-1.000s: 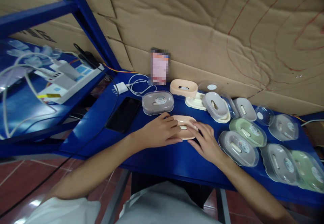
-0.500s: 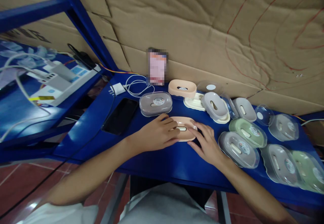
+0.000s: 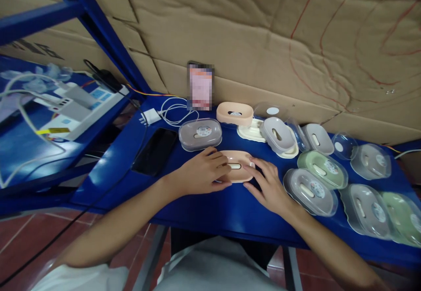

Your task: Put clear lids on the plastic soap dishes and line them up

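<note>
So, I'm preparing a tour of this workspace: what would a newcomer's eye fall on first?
Probably the nearer peach dish, mid-table, with the left grip and right grip at its ends. Then the clear-lidded dishes, grey and green, clustered at the right of the blue table. Behind, the upright phone stands against the cardboard.

Peach dish (image 3: 237, 176): shallow, oval, rounded ends, glossy inner surface. Lies hollow side up, apparently level, on the blue bench (image 3: 210, 214), long axis running left to right. Elongated central slot, same alignment, shows a cream insert (image 3: 234, 166). Left end partly covered by fingers (image 3: 222, 169); fingers also at right rim. Underside hidden.
</note>
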`<state>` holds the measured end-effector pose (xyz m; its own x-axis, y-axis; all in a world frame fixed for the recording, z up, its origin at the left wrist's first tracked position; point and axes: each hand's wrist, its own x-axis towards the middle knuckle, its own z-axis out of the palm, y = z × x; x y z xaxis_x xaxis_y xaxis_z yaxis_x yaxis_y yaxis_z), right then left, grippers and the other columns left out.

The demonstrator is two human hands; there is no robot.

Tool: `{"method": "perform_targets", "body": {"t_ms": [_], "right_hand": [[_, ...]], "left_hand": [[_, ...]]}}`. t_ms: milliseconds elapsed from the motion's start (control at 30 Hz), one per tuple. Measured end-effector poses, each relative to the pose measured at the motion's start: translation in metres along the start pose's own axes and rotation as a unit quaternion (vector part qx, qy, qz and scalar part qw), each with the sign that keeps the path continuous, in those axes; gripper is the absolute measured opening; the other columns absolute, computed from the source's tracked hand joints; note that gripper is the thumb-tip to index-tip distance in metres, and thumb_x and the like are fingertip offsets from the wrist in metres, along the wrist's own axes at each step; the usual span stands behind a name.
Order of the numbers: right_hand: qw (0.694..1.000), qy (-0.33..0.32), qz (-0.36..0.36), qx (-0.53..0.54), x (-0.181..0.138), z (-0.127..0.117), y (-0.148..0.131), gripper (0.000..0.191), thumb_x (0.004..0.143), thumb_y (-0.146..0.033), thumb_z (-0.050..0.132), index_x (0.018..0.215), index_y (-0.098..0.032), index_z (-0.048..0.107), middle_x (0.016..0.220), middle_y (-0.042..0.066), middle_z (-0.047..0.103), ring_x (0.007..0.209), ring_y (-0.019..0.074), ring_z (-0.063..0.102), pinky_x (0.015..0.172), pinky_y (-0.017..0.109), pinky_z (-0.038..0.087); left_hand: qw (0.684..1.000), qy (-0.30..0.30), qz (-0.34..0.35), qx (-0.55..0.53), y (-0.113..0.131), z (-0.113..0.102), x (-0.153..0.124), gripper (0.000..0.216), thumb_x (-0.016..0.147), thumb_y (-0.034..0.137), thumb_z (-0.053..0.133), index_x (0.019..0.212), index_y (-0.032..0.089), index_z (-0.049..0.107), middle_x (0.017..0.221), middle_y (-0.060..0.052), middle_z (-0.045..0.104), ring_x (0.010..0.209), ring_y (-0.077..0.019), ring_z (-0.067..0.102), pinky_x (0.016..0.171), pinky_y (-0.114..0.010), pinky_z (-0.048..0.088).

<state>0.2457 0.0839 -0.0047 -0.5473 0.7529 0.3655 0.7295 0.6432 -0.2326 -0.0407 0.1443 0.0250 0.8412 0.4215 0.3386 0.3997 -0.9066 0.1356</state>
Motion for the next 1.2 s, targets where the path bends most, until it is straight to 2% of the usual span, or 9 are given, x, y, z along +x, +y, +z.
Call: {"method": "perform_targets", "body": {"t_ms": [133, 267, 433, 600, 700, 867, 1000, 1100, 1200], "right_hand": [[0.999, 0.022, 0.021, -0.014, 0.0, -0.004, 0.0, 0.053, 0.108, -0.035, 0.059, 0.159, -0.027, 0.046, 0.152, 0.018, 0.058, 0.14, 0.0339, 0.058, 0.111, 0.054, 0.051], [0.999, 0.03, 0.035, -0.029, 0.0, -0.011, -0.006, 0.054, 0.109, -0.036, 0.056, 0.161, -0.028, 0.044, 0.15, 0.017, 0.06, 0.138, 0.0336, 0.061, 0.109, 0.052, 0.053], [0.995, 0.055, 0.009, -0.085, 0.005, -0.043, -0.004, 0.061, 0.106, -0.031, 0.062, 0.163, -0.028, 0.041, 0.147, 0.016, 0.063, 0.134, 0.0344, 0.063, 0.11, 0.052, 0.051], [0.976, 0.068, 0.093, -0.183, 0.044, -0.094, 0.042, 0.054, 0.109, -0.034, 0.053, 0.162, -0.024, 0.044, 0.158, 0.018, 0.057, 0.143, 0.0378, 0.056, 0.114, 0.059, 0.045], [0.957, 0.04, 0.152, -0.242, 0.079, -0.109, 0.077, 0.054, 0.11, -0.034, 0.052, 0.16, -0.015, 0.046, 0.162, 0.025, 0.051, 0.145, 0.0384, 0.053, 0.113, 0.059, 0.042], [0.938, -0.03, 0.193, -0.287, 0.12, -0.103, 0.115, 0.056, 0.114, -0.036, 0.04, 0.159, -0.002, 0.045, 0.151, 0.029, 0.059, 0.137, 0.0327, 0.059, 0.104, 0.051, 0.04], [0.935, -0.033, 0.203, -0.287, 0.132, -0.091, 0.126, 0.073, 0.112, -0.05, 0.027, 0.154, 0.006, 0.045, 0.142, 0.025, 0.064, 0.133, 0.0314, 0.061, 0.098, 0.051, 0.037], [0.947, -0.022, 0.199, -0.25, 0.135, -0.086, 0.126, 0.067, 0.111, -0.051, 0.041, 0.151, 0.003, 0.05, 0.134, 0.021, 0.069, 0.132, 0.0318, 0.061, 0.103, 0.052, 0.036], [0.952, -0.035, 0.205, -0.225, 0.137, -0.084, 0.125, 0.059, 0.108, -0.046, 0.055, 0.145, 0.0, 0.057, 0.14, 0.023, 0.064, 0.137, 0.0334, 0.057, 0.107, 0.054, 0.035]], "left_hand": [[1.0, -0.016, 0.002, 0.006, 0.001, 0.0, -0.001, 0.039, 0.102, 0.04, 0.072, 0.134, 0.019, 0.065, 0.112, -0.007, 0.078, 0.109, -0.0246, 0.071, 0.098, -0.041, 0.042], [1.0, -0.012, 0.002, 0.005, 0.0, 0.0, 0.0, 0.032, 0.103, 0.039, 0.071, 0.128, 0.019, 0.068, 0.112, -0.007, 0.078, 0.108, -0.024, 0.071, 0.097, -0.04, 0.042], [1.0, -0.015, -0.002, 0.001, 0.001, -0.002, 0.0, 0.03, 0.104, 0.04, 0.07, 0.122, 0.017, 0.07, 0.114, -0.007, 0.079, 0.11, -0.0243, 0.072, 0.099, -0.041, 0.042], [1.0, -0.009, -0.005, -0.009, 0.0, 0.0, -0.001, 0.028, 0.104, 0.039, 0.069, 0.122, 0.018, 0.072, 0.116, -0.008, 0.079, 0.113, -0.0244, 0.071, 0.103, -0.042, 0.042], [1.0, -0.009, -0.009, -0.01, -0.001, 0.0, 0.0, 0.028, 0.103, 0.04, 0.071, 0.121, 0.018, 0.073, 0.114, -0.007, 0.08, 0.111, -0.0247, 0.071, 0.103, -0.042, 0.043], [1.0, -0.017, -0.006, -0.008, -0.001, -0.001, 0.001, 0.026, 0.105, 0.041, 0.067, 0.115, 0.018, 0.073, 0.112, -0.007, 0.08, 0.108, -0.0246, 0.071, 0.099, -0.041, 0.043], [1.0, -0.02, -0.008, -0.006, -0.001, 0.0, 0.0, 0.027, 0.106, 0.042, 0.065, 0.115, 0.018, 0.073, 0.114, -0.007, 0.08, 0.11, -0.025, 0.07, 0.102, -0.042, 0.043], [1.0, -0.018, -0.009, -0.01, -0.001, 0.0, 0.0, 0.027, 0.106, 0.041, 0.065, 0.116, 0.018, 0.074, 0.112, -0.008, 0.079, 0.109, -0.0255, 0.07, 0.101, -0.042, 0.044], [1.0, -0.023, -0.013, -0.011, -0.002, 0.0, 0.0, 0.028, 0.107, 0.041, 0.064, 0.12, 0.018, 0.073, 0.113, -0.008, 0.079, 0.111, -0.0257, 0.07, 0.101, -0.043, 0.044]]}}
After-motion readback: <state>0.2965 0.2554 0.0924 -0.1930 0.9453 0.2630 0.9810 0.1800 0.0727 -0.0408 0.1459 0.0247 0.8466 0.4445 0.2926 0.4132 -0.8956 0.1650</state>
